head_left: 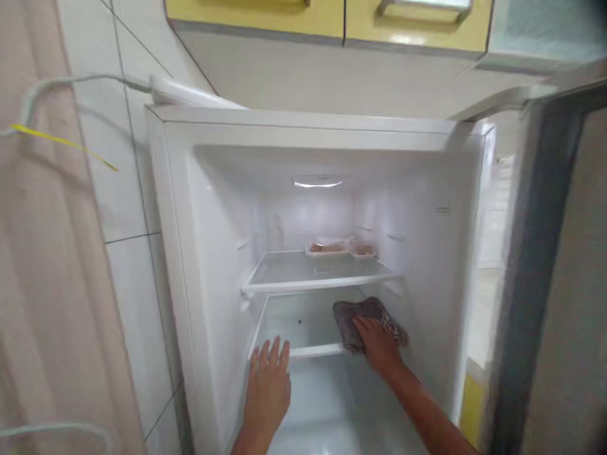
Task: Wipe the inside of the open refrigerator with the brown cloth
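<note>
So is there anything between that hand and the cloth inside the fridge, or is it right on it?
Nothing visible stands between them: the right hand lies flat on the grey cloth, pressing it onto the lower glass shelf. The left hand rests at that shelf's front edge, apart from the cloth. The food tray sits on the shelf above.

Cloth (360, 319) on lower shelf (315, 349); tray (339, 249) behind, upper shelf (303, 272).
</note>
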Demonstrator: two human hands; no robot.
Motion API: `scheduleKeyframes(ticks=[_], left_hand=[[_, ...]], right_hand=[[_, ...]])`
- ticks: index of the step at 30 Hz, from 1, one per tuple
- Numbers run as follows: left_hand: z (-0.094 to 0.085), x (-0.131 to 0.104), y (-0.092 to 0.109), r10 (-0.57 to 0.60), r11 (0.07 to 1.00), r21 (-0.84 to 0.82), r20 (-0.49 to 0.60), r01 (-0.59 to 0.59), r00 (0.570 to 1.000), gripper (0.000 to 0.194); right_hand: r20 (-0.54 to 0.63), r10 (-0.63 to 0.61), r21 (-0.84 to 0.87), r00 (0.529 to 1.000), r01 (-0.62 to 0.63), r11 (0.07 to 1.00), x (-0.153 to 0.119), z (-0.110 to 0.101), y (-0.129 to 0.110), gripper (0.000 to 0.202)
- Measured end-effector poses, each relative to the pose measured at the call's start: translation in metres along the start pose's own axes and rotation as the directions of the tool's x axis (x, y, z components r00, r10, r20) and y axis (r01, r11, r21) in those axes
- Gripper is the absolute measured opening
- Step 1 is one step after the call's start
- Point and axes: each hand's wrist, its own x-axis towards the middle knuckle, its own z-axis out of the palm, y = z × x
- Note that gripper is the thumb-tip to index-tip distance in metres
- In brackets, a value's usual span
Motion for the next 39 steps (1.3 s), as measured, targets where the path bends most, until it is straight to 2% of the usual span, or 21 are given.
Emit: scheduleKeyframes(ticks=[4, 7, 12, 17, 21, 25, 31, 35, 39], left_hand=[[-0.003, -0.006, -0.001, 0.017, 0.999, -0.027, -0.001, -0.017, 1.000, 0.062], [-0.002, -0.007, -0.002, 0.009, 0.998, -0.064, 0.016, -0.008, 1.000, 0.064], [-0.001, -0.004, -0.002, -0.015, 0.994, -0.103, 0.021, 0.017, 1.000, 0.061], [-0.006, -0.002, -0.003, -0.011, 0.992, -0.124, 0.065, 0.019, 0.998, 0.064], [-0.010, -0.001, -0.004, 0.008, 0.992, -0.122, 0.101, 0.005, 0.995, 0.065], [-0.009, -0.004, -0.005, 0.024, 0.994, -0.106, 0.076, -0.016, 0.997, 0.065], [-0.007, -0.011, -0.006, 0.026, 0.992, -0.126, 0.028, -0.022, 0.999, 0.065], [-0.006, -0.011, -0.005, 0.030, 0.993, -0.112, 0.007, -0.029, 1.000, 0.064], [-0.004, -0.008, 0.000, 0.011, 0.996, -0.088, -0.029, -0.014, 1.000, 0.063]], right_hand=[[0.053, 0.001, -0.070, 0.999, 0.002, 0.998, -0.004, -0.018, 0.000, 0.064], [0.074, -0.029, -0.126, 0.997, 0.039, 0.991, -0.011, -0.035, 0.000, 0.055], [-0.040, -0.148, -0.283, 0.988, 0.131, 0.950, -0.018, -0.059, -0.009, 0.030], [-0.127, -0.337, -0.462, 0.933, 0.245, 0.852, 0.004, -0.087, -0.017, 0.026], [-0.087, -0.419, -0.543, 0.904, 0.310, 0.781, 0.021, -0.104, -0.012, 0.038], [0.006, -0.439, -0.640, 0.899, 0.341, 0.689, 0.011, -0.094, 0.003, 0.045], [0.042, -0.295, -0.753, 0.954, 0.224, 0.618, -0.012, -0.062, 0.030, 0.052], [0.030, -0.261, -0.768, 0.965, 0.190, 0.611, -0.010, -0.055, 0.040, 0.056], [0.009, -0.263, -0.728, 0.965, 0.187, 0.659, 0.004, -0.062, 0.049, 0.052]])
